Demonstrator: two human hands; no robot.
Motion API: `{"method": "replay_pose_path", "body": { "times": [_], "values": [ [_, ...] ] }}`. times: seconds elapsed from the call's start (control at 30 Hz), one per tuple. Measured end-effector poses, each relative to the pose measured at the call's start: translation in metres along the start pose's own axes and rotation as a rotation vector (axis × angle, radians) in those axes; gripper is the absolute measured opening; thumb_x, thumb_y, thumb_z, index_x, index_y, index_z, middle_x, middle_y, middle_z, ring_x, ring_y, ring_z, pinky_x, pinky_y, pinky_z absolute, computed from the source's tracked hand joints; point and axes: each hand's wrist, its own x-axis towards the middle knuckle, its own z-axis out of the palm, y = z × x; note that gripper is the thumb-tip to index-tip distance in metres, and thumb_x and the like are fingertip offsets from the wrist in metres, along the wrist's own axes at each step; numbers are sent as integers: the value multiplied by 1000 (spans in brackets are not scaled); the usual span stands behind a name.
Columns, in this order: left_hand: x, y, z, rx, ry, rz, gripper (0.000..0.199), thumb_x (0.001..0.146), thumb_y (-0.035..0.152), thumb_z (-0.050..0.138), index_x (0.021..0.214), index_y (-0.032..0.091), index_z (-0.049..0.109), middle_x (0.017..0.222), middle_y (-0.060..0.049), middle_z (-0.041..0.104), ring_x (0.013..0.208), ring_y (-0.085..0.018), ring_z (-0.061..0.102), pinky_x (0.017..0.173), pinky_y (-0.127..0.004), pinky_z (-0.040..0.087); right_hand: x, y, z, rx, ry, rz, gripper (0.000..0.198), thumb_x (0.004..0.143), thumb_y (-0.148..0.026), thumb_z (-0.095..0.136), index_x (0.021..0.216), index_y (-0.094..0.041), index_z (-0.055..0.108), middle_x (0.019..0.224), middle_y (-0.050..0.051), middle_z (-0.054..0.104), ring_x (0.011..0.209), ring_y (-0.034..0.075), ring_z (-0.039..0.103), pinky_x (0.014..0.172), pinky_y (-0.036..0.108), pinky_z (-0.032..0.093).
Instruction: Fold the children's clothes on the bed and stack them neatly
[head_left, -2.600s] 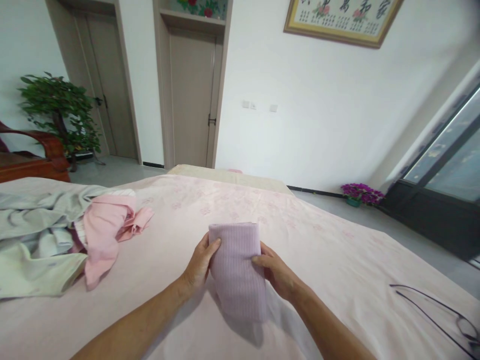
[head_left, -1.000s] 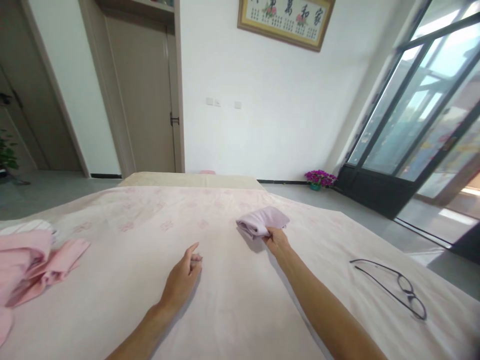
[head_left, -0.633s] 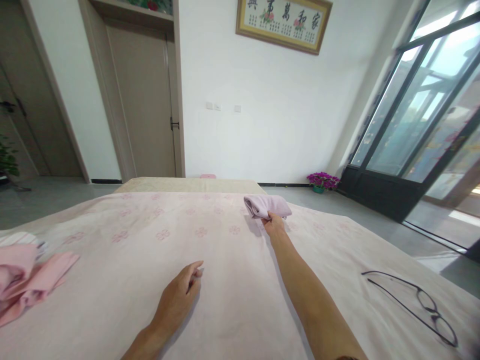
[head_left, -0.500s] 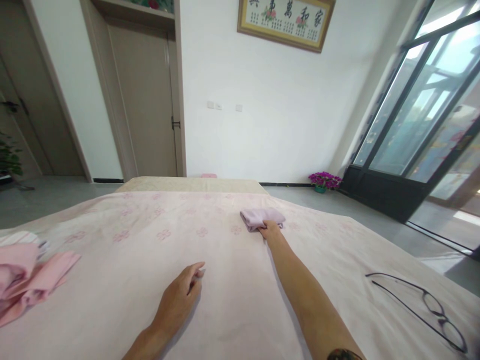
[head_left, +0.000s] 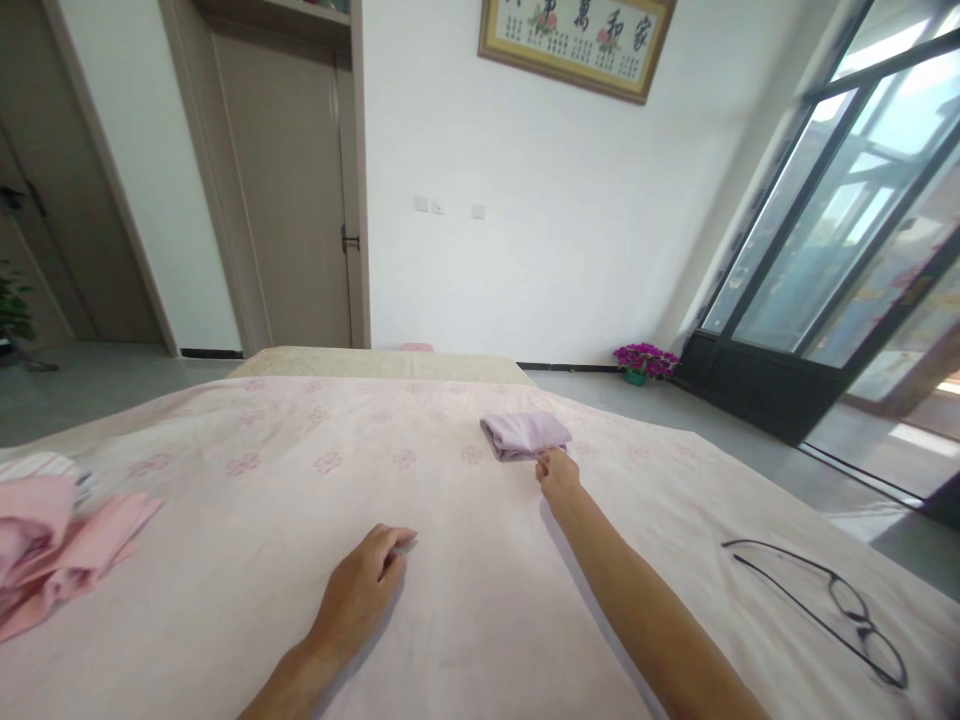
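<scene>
A small folded lilac cloth (head_left: 521,432) lies on the pink flowered sheet (head_left: 450,560), toward the far side. At its near right corner is my right hand (head_left: 559,472), fingers curled and pinched together at the cloth's edge. How much fabric is between the fingertips is hard to make out. My left hand (head_left: 366,575) rests low over the sheet nearer to me, loosely bent, thumb and forefinger a little apart, holding nothing.
Crumpled pink fabric (head_left: 52,540) and a striped white piece (head_left: 37,468) lie at the left edge. Black-framed glasses (head_left: 832,600) sit open on the right. Beyond the bed are a potted purple flower (head_left: 645,362), a closed door (head_left: 285,200) and a glass door (head_left: 795,230).
My right hand has shifted slightly right and toward me along the cloth's near edge. The folded cloth stays in place. My left hand has barely moved.
</scene>
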Motion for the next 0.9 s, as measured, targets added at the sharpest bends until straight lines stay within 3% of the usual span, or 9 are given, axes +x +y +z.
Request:
{"method": "replay_pose_path", "body": {
  "times": [0.13,0.27,0.4,0.47,0.6,0.9],
  "values": [
    [0,1,-1,10,-5,-6,28,87,25,47,105,25,68,111,-4,68,99,-22,63,89,-33,45,-6,-8,3,-257,84,-163,51,76,-24,53,127,-20,56,117,6,65,109,22,59,99,41,48],
    [1,2,-1,-4,-15,10,26,86,26,47,101,25,69,108,-5,68,100,-22,63,89,-33,45,3,-30,25,-578,-19,-346,42,80,-30,55,121,-22,65,139,8,55,136,28,37,117,47,22],
    [2,3,-1,-19,-7,18,25,85,28,49,97,25,71,105,-5,69,100,-23,63,89,-33,46,12,-36,47,-1244,-109,-449,53,93,-52,45,142,-34,47,159,5,28,147,38,6,111,68,2],
    [2,2,0,-12,-2,22,25,86,28,48,95,25,71,104,-5,69,99,-22,63,87,-32,47,16,-30,53,-1405,-150,-416,59,93,-62,38,148,-37,38,162,6,20,147,40,0,106,74,-2],
    [3,0,0,8,2,37,25,87,27,48,95,25,71,102,-4,69,97,-21,64,85,-31,47,23,-10,53,-1514,-220,-333,68,91,-69,35,150,-34,35,162,11,17,146,43,0,102,76,-9],
    [3,0,0,-13,-9,39,25,87,28,48,94,25,71,103,-4,68,99,-21,63,86,-31,47,21,7,46,-1466,-173,-394,68,91,-68,36,150,-34,35,162,10,18,147,41,-2,102,74,-11]
  ]
}}
